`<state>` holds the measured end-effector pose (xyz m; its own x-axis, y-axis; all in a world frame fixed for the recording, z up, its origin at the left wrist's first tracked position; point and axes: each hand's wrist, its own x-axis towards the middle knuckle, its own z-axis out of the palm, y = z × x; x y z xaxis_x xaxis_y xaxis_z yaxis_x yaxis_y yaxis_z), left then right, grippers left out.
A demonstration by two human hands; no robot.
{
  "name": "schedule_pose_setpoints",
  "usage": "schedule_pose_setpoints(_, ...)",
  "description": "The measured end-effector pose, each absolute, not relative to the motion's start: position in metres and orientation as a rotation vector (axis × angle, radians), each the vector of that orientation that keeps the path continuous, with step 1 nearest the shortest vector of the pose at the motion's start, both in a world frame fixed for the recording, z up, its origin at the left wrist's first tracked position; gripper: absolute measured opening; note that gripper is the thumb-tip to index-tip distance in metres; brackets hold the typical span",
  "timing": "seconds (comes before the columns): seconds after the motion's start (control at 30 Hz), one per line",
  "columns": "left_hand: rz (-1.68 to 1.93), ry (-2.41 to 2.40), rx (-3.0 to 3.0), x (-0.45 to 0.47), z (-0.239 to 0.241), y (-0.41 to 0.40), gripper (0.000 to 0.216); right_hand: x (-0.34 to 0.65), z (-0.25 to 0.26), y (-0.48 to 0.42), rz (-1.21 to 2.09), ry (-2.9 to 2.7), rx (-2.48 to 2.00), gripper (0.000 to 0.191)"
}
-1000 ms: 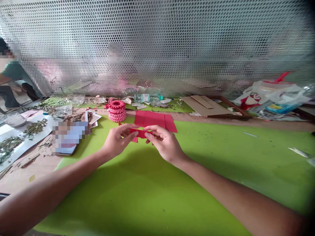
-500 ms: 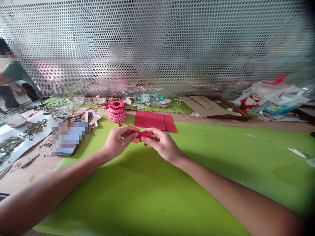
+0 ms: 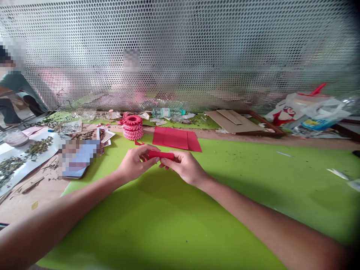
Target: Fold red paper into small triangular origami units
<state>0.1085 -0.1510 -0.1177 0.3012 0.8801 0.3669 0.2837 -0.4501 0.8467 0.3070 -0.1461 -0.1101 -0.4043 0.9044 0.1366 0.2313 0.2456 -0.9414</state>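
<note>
A small folded strip of red paper [image 3: 161, 154] is pinched between my two hands, above the green table cover [image 3: 168, 217]. My left hand [image 3: 136, 162] grips its left end with the thumb below. On the other end, my right hand [image 3: 184, 165] has its thumb and fingers closed. Just beyond them lie several flat red paper sheets [image 3: 176, 138], overlapping. To their left stands a round stack of pink and red folded-paper rings [image 3: 133, 127] with pointed edges. A small red scrap of paper [image 3: 137, 143] shows behind my left hand.
A phone [image 3: 80, 159], partly blurred, and dried plant pieces [image 3: 38, 147] lie on the left. Along the back are a clear bottle [image 3: 167, 112], cardboard [image 3: 234, 122] and plastic bags [image 3: 312, 112], before a perforated metal panel [image 3: 180, 48]. A person [image 3: 19, 90] sits at far left.
The red strip has turned so more of its face shows, and both thumbs have slid down to its lower edge. The hands stay in nearly the same place.
</note>
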Motion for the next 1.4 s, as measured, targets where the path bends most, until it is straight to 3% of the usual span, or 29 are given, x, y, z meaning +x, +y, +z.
schedule_pose_setpoints(0.57,1.213,1.229,1.829,0.086,-0.107,-0.135,0.042,0.322,-0.102,-0.133,0.945,-1.867,-1.094,0.036)
schedule_pose_setpoints(0.73,0.885,1.127,1.981,0.102,-0.111,-0.15,0.029,0.312,-0.108,-0.145,1.016,-1.953,-1.081,0.034)
schedule_pose_setpoints(1.03,0.967,1.136,1.821,0.104,-0.112,-0.15,0.03,0.323,-0.102,-0.129,1.212,-1.875,-1.056,0.032)
schedule_pose_setpoints(1.2,1.086,1.208,1.6,0.097,-0.111,-0.14,0.037,0.332,-0.097,-0.123,0.872,-1.785,-1.091,0.029)
schedule_pose_setpoints(1.4,1.022,1.008,1.379,0.111,-0.111,-0.15,0.047,0.32,-0.104,-0.15,0.334,-2.215,-0.805,0.018)
